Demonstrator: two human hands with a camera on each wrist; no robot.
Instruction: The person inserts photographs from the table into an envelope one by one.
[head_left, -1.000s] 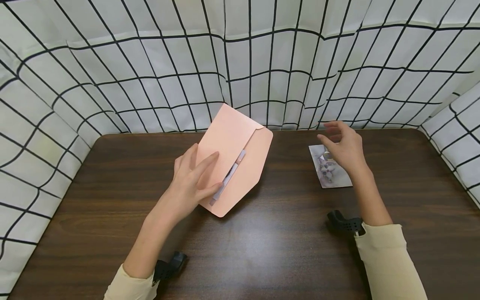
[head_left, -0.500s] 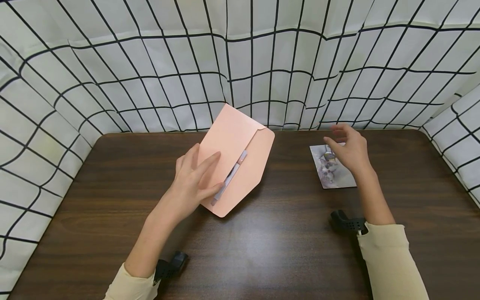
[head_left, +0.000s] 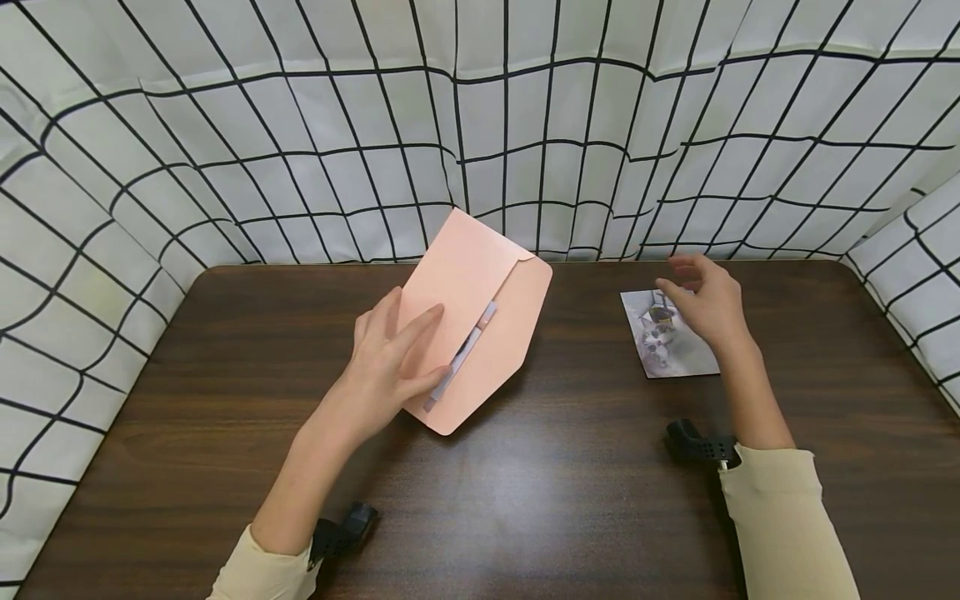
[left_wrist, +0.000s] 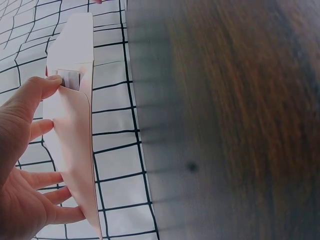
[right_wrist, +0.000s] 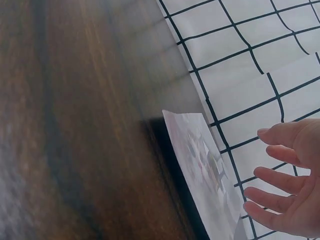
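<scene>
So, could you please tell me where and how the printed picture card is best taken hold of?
I'd pinch the printed picture card by its near edge, coming from the person's side with the right hand: it is flat, and the dark strip along that edge in the right wrist view suggests a gap for a fingertip.

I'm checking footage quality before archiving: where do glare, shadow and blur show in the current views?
Head: a pale glare patch on the tabletop, lower in the frame than the pink envelope. Left wrist: the wood grain is soft, with one blurry dark spot. Right wrist: the wood looks blurred, and a dark band, probably shadow, runs along the picture card.
</scene>
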